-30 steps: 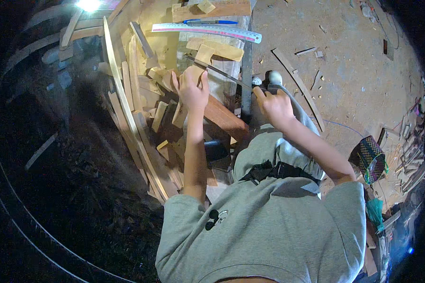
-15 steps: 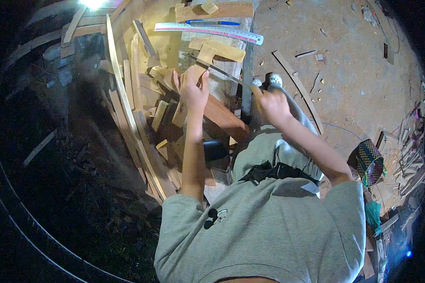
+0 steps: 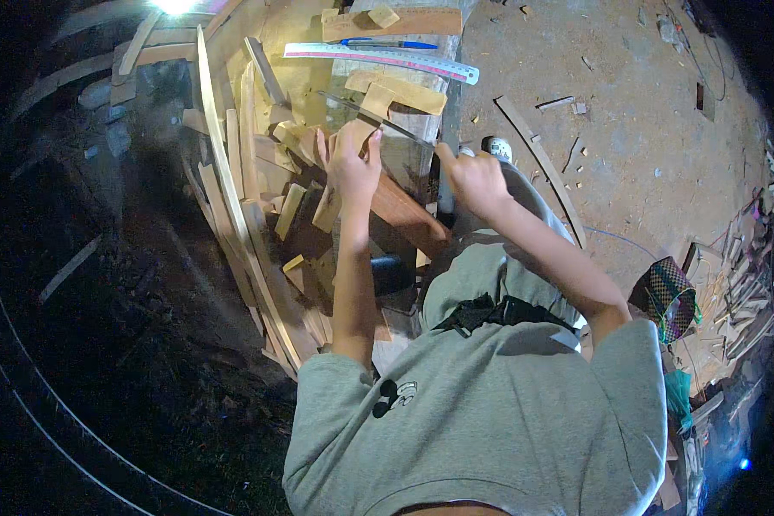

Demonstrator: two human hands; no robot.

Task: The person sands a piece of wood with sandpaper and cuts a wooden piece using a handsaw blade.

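The fingers (image 3: 449, 165) of the right hand (image 3: 480, 182) conceal the grip of the thin dark tool (image 3: 404, 132); its edge is too fine to identify as saw or file. The left hand (image 3: 353, 172) covers the lower part of the light wood block (image 3: 375, 101). The left forearm (image 3: 354, 267) partly obscures a black object (image 3: 393, 273), type indeterminate. One shoe (image 3: 465, 150) is mostly hidden behind the right hand. Markings on the ruler (image 3: 383, 58) are illegible at this size. The upper picture edge truncates the lamp (image 3: 175, 6) and counter (image 3: 411, 163); the lower edge truncates the shirt (image 3: 499, 413). Contents of the basket (image 3: 672, 297) are unclear. Detail of the ground (image 3: 120, 361) at far left is lost in darkness.
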